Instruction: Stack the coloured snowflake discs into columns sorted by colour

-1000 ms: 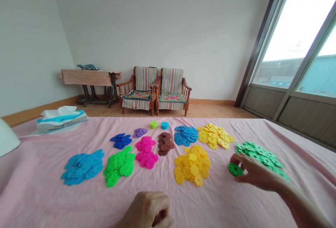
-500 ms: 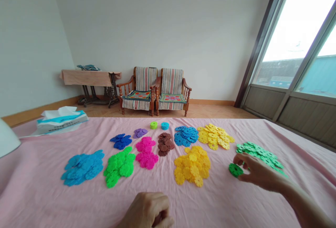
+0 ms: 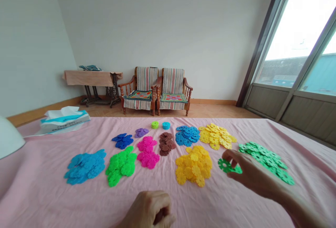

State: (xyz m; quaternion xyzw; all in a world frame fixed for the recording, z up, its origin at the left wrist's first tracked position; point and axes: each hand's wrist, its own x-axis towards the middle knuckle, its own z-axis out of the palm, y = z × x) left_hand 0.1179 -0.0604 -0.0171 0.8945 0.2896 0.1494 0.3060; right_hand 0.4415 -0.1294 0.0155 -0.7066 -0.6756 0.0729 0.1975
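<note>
My right hand [image 3: 237, 166] is at the near-left side of a pile of green snowflake discs [image 3: 265, 159]. Its thumb and fingers close around a green snowflake disc [image 3: 223, 165], low over the cloth. More green shows just behind, under the fingers, partly hidden. My left hand [image 3: 151, 208] rests at the near edge, loosely curled with nothing visible in it. Nearest to it lie a heaped pile of yellow discs [image 3: 194, 166], a pile of pink discs [image 3: 147, 154] and a pile of bright green discs [image 3: 120, 166].
On the pink cloth [image 3: 86, 207] are also light blue discs [image 3: 85, 166], dark blue discs [image 3: 122, 140], purple discs [image 3: 141, 132], brown discs [image 3: 166, 144], blue discs [image 3: 187, 135] and a second yellow pile [image 3: 216, 135]. Two small stacks [image 3: 154, 125] stand behind. A tissue pack [image 3: 65, 121] lies back left.
My right hand has moved left, away from the green pile, with the green disc. The whole view has shifted slightly. My left hand stays curled in place.
</note>
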